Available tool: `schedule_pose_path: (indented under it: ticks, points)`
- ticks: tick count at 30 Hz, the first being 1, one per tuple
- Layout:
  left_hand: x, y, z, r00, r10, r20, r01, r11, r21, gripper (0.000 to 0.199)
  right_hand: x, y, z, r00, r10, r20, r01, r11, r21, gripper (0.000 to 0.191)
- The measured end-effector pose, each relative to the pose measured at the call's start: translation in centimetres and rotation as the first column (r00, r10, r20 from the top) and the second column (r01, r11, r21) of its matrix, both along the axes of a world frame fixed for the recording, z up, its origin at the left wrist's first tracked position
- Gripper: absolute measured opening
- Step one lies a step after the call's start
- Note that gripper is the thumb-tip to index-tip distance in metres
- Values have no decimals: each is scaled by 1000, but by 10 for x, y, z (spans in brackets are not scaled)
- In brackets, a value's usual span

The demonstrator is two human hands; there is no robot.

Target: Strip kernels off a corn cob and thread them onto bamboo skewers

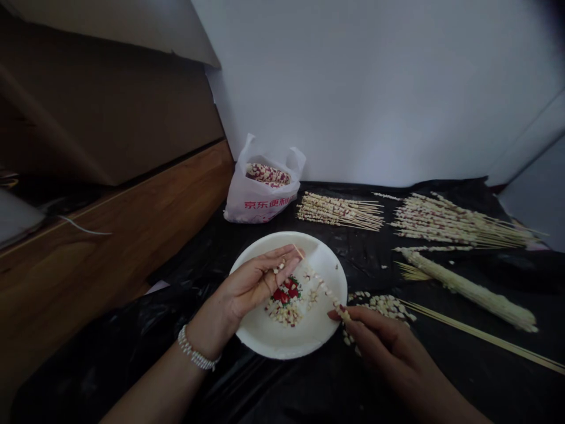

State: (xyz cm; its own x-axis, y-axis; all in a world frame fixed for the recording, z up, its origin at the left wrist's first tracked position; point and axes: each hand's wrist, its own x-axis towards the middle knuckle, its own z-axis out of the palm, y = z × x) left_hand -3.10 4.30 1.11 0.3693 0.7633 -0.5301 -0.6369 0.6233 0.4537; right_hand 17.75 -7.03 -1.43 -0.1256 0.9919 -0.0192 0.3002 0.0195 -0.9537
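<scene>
My left hand (258, 282), with a beaded bracelet on its wrist, is over the white bowl (324, 337), holding a few corn kernels (279, 268) in its curled fingers. A bamboo skewer threaded with corn kernels (324, 287) slants across the bowl. Its bare tip lies at my left fingertips. My right hand (375, 335) pinches the threaded part of this skewer near the bowl's right rim. Inside the bowl, loose kernels lie over a red and green printed pattern on the bottom.
Behind the bowl stands a white plastic bag (260, 203) with speckled corn cobs (268, 174) in it. Kernel-threaded skewers form two piles, in the middle (338, 210) and on the right (445, 221). A stripped cob (472, 288), bare skewers (485, 337) and loose kernels (388, 306) lie on black plastic sheeting (366, 253).
</scene>
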Motion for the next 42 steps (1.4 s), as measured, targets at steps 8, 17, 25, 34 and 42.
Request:
schedule_pose_path:
  ticks: [8,17,25,34,42]
  points:
    - [-4,10,-4,970,242,-3,-242,968,-64,36,0,-1,1,999,37,-12,-37,999,13,29]
    - [-2,4,1,985,164,-52,-164,986,4,48,-1,-2,2,998,57,-20,-57,998,15,30]
    - [-2,5,1,990,136,-45,-138,990,-34,25,-1,-2,0,999,48,9,-49,998,36,30]
    - [-3,7,-3,992,119,-52,-116,992,56,13,-3,-4,0,998,54,-6,-54,998,27,30]
    - [-3,6,-5,989,124,-78,-120,991,58,30,-3,-4,-1,998,70,4,-70,997,24,30]
